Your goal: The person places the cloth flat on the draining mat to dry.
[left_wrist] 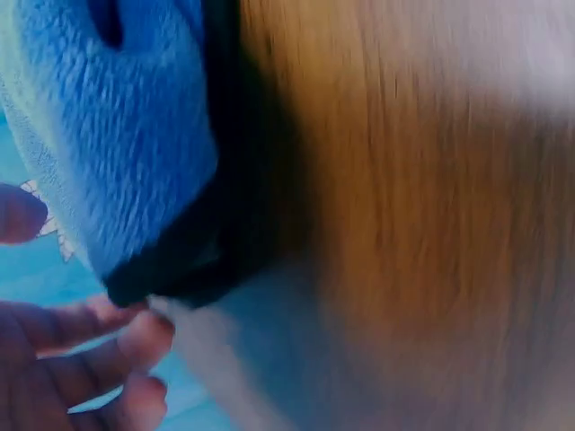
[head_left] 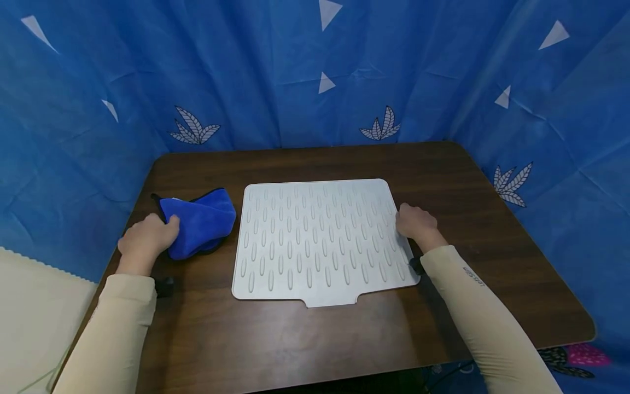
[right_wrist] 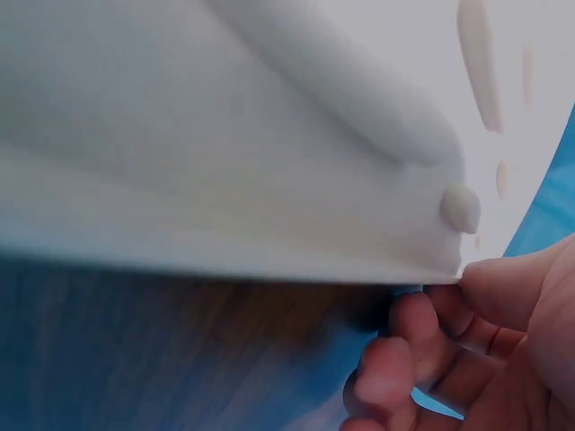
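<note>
A white drying mat (head_left: 315,238) with raised oval ridges and a tab at its near edge lies in the middle of the table. My right hand (head_left: 417,223) pinches its right edge; in the right wrist view the thumb (right_wrist: 508,292) is on top and curled fingers are below the rim. Left of the mat is a crumpled blue cloth (head_left: 202,221) with black edging. My left hand (head_left: 150,241) is at the cloth's left side, holding it there. The left wrist view has curled fingers (left_wrist: 99,346) at a corner of the cloth, and most of the grip is hidden.
The brown wooden table (head_left: 315,339) has rounded corners. A blue patterned curtain (head_left: 275,65) hangs behind it and along both sides. A cream cloth with a scalloped edge (head_left: 39,317) is at the lower left, beside the table.
</note>
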### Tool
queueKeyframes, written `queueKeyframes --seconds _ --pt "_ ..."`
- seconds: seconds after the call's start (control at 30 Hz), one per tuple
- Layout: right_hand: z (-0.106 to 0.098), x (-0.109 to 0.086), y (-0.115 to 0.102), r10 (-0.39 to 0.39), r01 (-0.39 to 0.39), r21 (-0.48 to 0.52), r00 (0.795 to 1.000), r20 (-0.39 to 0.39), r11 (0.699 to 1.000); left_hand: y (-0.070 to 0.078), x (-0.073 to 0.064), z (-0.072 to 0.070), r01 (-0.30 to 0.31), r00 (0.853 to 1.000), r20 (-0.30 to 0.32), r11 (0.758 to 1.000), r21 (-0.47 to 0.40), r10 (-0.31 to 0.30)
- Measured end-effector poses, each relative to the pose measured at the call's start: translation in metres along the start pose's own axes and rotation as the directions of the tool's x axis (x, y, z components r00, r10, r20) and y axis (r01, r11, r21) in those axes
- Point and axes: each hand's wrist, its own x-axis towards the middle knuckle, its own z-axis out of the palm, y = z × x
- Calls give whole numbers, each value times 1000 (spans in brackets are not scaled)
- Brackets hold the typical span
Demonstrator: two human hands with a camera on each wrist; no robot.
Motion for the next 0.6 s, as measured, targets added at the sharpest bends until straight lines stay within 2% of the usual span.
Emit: queueKeyframes --seconds 0.07,0.13,0.27,0.37,0.47,0.53,0.6 --pt "0 0 -1 3 -3 -2 1000 2 1000 0 3 2 4 998 62 999 -34 -2" --pt "0 0 -1 4 -4 -6 1000 4 1000 2 5 5 3 996 85 998 -56 2" --pt "0 0 -2 11 -11 -5 1000 4 1000 5 7 10 7 999 48 998 -63 -4" --pt "1 0 -3 10 -10 -8 1000 0 1000 5 8 13 -5 1000 -11 995 -102 4" --pt "2 1 -4 12 -12 -20 1000 1 1000 5 7 16 -54 994 -98 988 -143 40" --pt "2 2 -5 14 -14 -29 1000 2 999 9 4 17 -108 982 -169 980 -167 79" --pt "3 2 -5 18 -18 -36 1000 -1 999 20 -1 14 -169 962 -242 969 -181 123"
